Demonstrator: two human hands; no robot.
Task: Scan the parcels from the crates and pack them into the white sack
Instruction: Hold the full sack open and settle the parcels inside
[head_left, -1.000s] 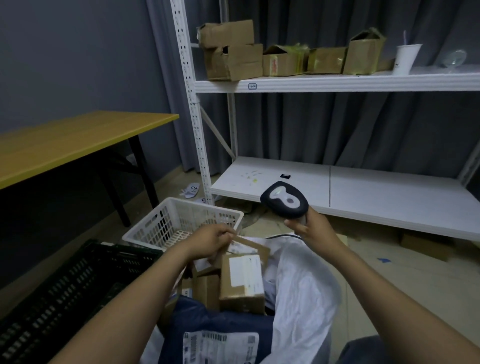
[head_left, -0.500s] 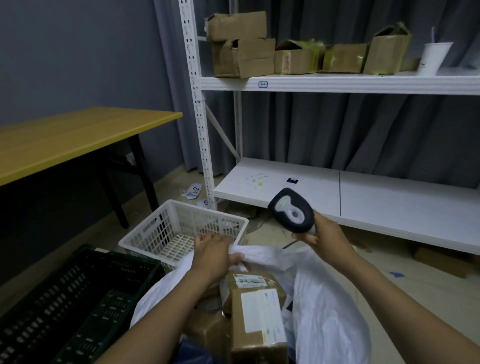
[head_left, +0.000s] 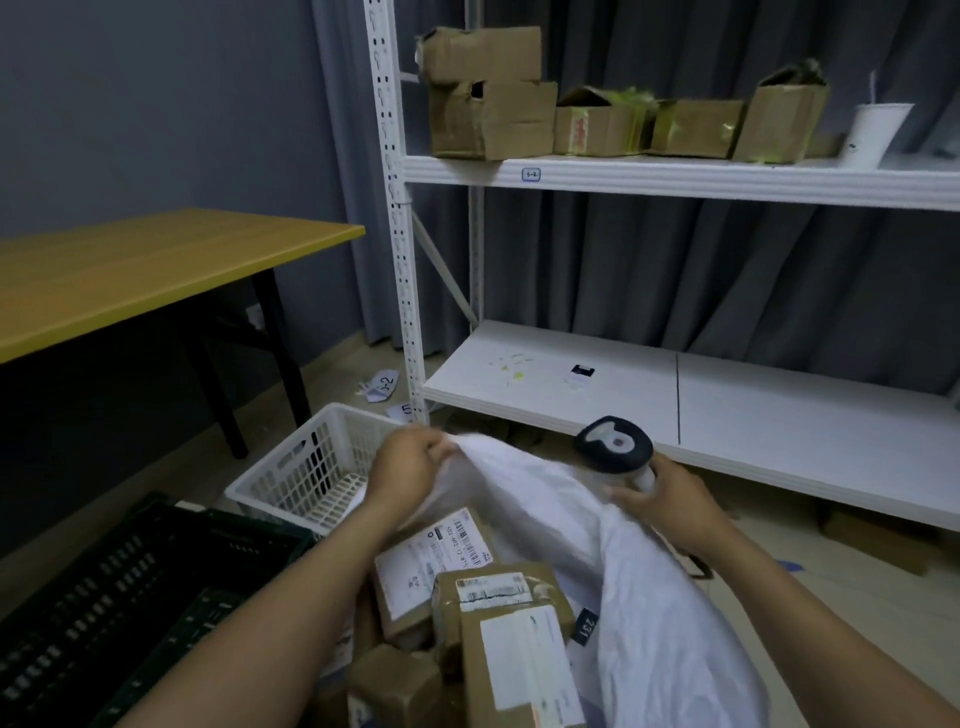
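Fingers of the left hand (head_left: 410, 462) pinch the white sack (head_left: 649, 597) rim just above the parcels (head_left: 519, 660); the right hand (head_left: 670, 501) fingers hold the scanner (head_left: 613, 451).

Sack (head_left: 623, 545) in your left hand (head_left: 410, 462): thin white sheet, matt, creased; cloth or plastic, can't tell. Parcels (head_left: 498, 623) inside sack: brown cardboard, matt, white paper labels. Scanner (head_left: 613, 451) you hold at sack's right edge: smooth dark plastic, faint sheen. Basket (head_left: 306, 478) left of sack: white plastic lattice. Crate (head_left: 130, 597) farther left: dark matt plastic. Rack (head_left: 675, 182) behind sack: white painted metal. Table (head_left: 130, 270), up-left of sack: smooth wood-look top.
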